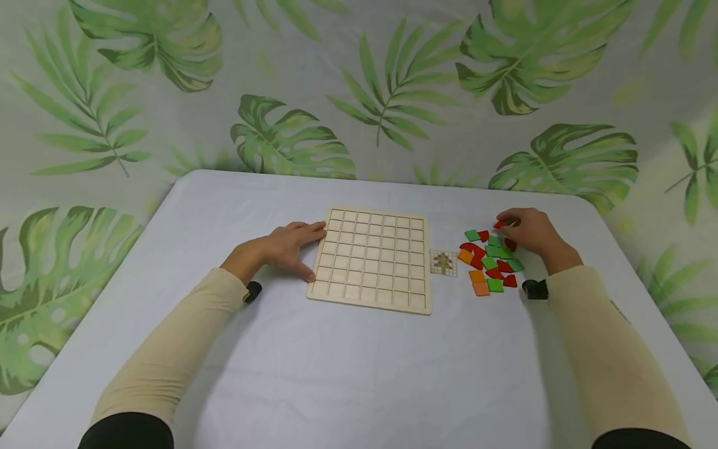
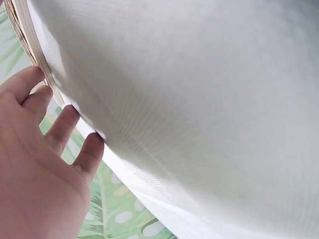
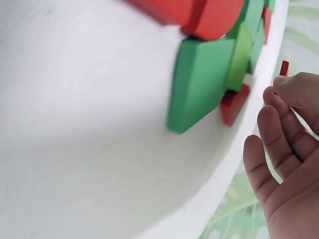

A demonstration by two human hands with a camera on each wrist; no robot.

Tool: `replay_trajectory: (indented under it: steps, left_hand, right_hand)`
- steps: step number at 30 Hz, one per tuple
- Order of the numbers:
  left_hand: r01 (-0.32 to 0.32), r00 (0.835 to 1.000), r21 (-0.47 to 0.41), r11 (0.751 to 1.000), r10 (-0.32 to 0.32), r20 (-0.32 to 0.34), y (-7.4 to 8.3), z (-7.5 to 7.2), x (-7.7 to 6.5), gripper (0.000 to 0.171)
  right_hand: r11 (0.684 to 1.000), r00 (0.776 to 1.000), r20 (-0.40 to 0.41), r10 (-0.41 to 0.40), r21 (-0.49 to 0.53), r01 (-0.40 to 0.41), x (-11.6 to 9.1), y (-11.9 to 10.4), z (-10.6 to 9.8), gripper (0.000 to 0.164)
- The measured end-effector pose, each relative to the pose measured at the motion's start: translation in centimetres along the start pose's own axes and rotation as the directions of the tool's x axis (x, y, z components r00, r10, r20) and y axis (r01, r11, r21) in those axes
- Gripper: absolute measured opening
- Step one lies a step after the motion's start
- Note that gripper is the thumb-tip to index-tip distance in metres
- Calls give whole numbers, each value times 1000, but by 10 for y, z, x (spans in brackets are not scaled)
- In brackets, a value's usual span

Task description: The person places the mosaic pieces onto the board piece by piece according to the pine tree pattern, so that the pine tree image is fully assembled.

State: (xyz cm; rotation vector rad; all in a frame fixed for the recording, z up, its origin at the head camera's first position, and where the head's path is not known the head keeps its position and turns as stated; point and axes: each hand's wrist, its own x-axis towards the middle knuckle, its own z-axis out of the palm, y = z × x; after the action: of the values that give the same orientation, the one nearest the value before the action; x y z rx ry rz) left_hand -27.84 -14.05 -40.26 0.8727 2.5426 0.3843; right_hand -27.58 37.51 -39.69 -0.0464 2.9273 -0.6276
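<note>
My left hand [image 1: 287,247] lies spread and relaxed, its thumb and fingertips touching the left edge of the wooden grid board [image 1: 373,259], which rests flat just to the right of those fingers. My right hand [image 1: 530,231] pinches a small red piece [image 1: 498,224] between thumb and forefinger; in the right wrist view, a bit of it pokes out past my thumb. Whether it touches anything below, I can't tell.

Nearer to me and mostly left of those pinching fingers lie the loose pieces [image 1: 489,262], green, red and orange, several of them touching. The orange squares [image 1: 480,289] sit at the near left of that cluster. Farther left of my right fingers, between the board and the cluster, is a small pattern card [image 1: 444,263]. A white tablecloth [image 1: 348,374] spreads beneath both hands, and a leaf-print backdrop [image 1: 392,125] stands beyond my fingertips.
</note>
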Motion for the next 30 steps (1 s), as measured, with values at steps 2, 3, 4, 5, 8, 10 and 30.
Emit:
replay_trajectory:
  steps: [2, 3, 4, 5, 8, 10, 30]
  left_hand:
    - [5, 1000, -7, 1000, -5, 2, 0, 1, 0, 104]
    - [4, 1000, -7, 1000, -4, 0, 0, 1, 0, 104]
    - [5, 1000, -12, 1000, -5, -2, 0, 1, 0, 104]
    - [1, 1000, -13, 1000, -1, -8, -1, 1, 0, 104]
    - [-6, 1000, -17, 1000, 5, -21, -1, 1, 0, 103]
    - [-7, 1000, -20, 1000, 6, -25, -1, 1, 0, 103]
    - [12, 1000, -51, 999, -14, -26, 5, 0, 0, 102]
  right_hand:
    - [1000, 1000, -4, -17, -4, 17, 1, -5, 0, 39]
    - [1000, 1000, -8, -30, -8, 30, 1, -7, 0, 39]
    - [999, 999, -10, -40, -8, 40, 2, -11, 0, 38]
    - [999, 999, -16, -52, -7, 52, 3, -15, 0, 38]
    - [996, 996, -32, -83, 9, 83, 4, -30, 0, 37]
    - [994, 994, -37, -103, 19, 104, 5, -40, 1, 37]
    - [959, 962, -82, -260, 91, 267, 25, -97, 27, 33]
